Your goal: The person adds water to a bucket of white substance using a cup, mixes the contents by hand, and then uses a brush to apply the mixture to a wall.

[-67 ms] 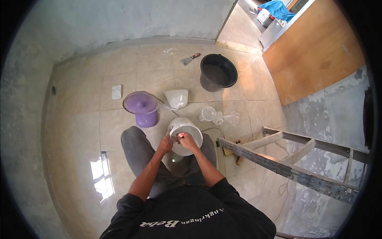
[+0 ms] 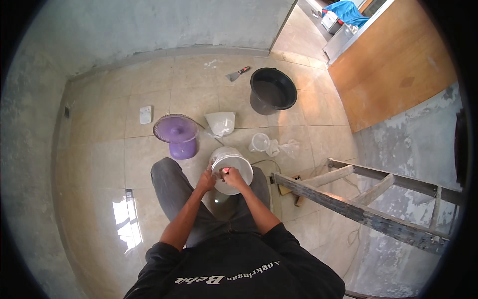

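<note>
Between my legs a white bucket (image 2: 239, 162) is tipped toward me, its opening facing up and back. My left hand (image 2: 207, 180) is closed on the left side of its rim. Inside the opening my right hand (image 2: 233, 179) is closed round a tool with a red handle (image 2: 225, 171); its working end is hidden, so I cannot tell its kind. Just beyond the bucket lies a clear plastic bag of white powder (image 2: 220, 123). To its left stands a purple container (image 2: 183, 149) with a purple fan-like round top (image 2: 175, 128).
A black bucket (image 2: 271, 92) and a putty knife (image 2: 238, 74) are farther off. A clear plastic cup (image 2: 259, 142) and crumpled plastic bag (image 2: 289, 148) lie ahead. A white box (image 2: 145, 114) sits left. On the right, a worn wooden ladder (image 2: 358, 204) leans in, with a cable nearby.
The red handle in my right hand has dipped slightly into the bucket. My left hand keeps its place on the rim.
</note>
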The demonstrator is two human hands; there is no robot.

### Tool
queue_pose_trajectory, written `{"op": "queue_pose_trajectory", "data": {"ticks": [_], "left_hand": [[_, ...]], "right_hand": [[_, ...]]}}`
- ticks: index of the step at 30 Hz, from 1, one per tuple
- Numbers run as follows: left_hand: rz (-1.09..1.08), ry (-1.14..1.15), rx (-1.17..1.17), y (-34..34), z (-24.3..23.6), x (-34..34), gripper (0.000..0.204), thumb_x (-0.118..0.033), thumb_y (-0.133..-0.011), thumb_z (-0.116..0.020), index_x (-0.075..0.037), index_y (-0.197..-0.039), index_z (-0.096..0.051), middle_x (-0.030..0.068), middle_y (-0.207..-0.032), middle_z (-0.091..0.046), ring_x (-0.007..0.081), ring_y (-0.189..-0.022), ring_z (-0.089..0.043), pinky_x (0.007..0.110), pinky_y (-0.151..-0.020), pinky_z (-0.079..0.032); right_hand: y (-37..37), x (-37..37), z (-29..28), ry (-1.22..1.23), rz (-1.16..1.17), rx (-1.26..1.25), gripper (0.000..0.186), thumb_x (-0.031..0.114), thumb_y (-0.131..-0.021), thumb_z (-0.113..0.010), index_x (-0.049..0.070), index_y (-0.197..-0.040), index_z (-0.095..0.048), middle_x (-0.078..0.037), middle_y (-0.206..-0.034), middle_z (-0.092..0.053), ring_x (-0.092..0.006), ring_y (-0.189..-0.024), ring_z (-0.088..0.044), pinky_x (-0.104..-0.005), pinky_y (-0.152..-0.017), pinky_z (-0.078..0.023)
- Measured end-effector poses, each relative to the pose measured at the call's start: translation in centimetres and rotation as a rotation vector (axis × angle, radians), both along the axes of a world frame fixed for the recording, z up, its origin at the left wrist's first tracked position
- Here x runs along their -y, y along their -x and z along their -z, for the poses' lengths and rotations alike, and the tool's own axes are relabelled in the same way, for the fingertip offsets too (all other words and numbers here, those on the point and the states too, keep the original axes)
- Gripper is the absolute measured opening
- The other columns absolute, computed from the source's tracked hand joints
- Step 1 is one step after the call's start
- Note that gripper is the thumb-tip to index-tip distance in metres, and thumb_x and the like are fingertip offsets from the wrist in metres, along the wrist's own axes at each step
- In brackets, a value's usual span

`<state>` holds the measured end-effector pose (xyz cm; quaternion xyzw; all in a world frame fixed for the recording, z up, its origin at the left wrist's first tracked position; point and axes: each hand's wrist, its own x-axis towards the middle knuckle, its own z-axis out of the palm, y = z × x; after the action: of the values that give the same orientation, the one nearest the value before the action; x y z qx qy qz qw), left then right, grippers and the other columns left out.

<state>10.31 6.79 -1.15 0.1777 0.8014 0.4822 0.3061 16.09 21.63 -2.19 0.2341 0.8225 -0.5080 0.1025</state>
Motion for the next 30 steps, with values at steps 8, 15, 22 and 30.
{"op": "queue_pose_trajectory", "data": {"ticks": [8,15,22,30], "left_hand": [[-0.009,0.045,0.0,-0.3,0.4,-0.5,0.073,0.0,-0.069,-0.042,-0.009,-0.14,-0.027,0.0322,-0.101,-0.058,0.0431,-0.098,-0.057,0.045,-0.087,-0.043],[-0.021,-0.114,-0.092,-0.7,-0.3,0.5,0.074,0.0,-0.069,-0.041,-0.008,-0.141,-0.026,0.0318,-0.103,-0.057,0.0441,-0.099,-0.056,0.044,-0.087,-0.043],[0.028,0.006,-0.153,-1.2,-1.3,1.3,0.065,-0.002,-0.073,-0.044,0.0,-0.136,-0.03,0.033,-0.102,-0.056,0.0452,-0.1,-0.055,0.044,-0.085,-0.044],[-0.072,-0.172,-0.242,-0.6,-3.5,2.2,0.073,0.0,-0.069,-0.043,-0.01,-0.14,-0.028,0.0321,-0.109,-0.055,0.0469,-0.1,-0.054,0.046,-0.086,-0.043]], "right_hand": [[-1.8,-1.5,-0.2,-0.439,-0.073,-0.02,0.017,0.012,-0.08,-0.055,0.0,-0.088,-0.063,-0.022,-0.093,-0.061,-0.0387,-0.089,-0.059,-0.0458,-0.078,-0.047],[-1.0,0.7,-0.2,-0.536,-0.077,-0.024,0.017,0.013,-0.077,-0.056,0.001,-0.087,-0.065,-0.023,-0.089,-0.063,-0.0383,-0.086,-0.061,-0.0471,-0.077,-0.049],[2.7,0.4,1.5,-0.136,-0.072,-0.016,0.018,0.014,-0.075,-0.057,0.001,-0.084,-0.064,-0.023,-0.092,-0.063,-0.0421,-0.087,-0.058,-0.0479,-0.075,-0.046],[0.4,1.1,-6.7,-0.764,-0.246,-0.407,0.023,0.017,-0.086,-0.05,-0.003,-0.091,-0.059,-0.023,-0.091,-0.06,-0.0369,-0.089,-0.057,-0.0429,-0.078,-0.048]]}}
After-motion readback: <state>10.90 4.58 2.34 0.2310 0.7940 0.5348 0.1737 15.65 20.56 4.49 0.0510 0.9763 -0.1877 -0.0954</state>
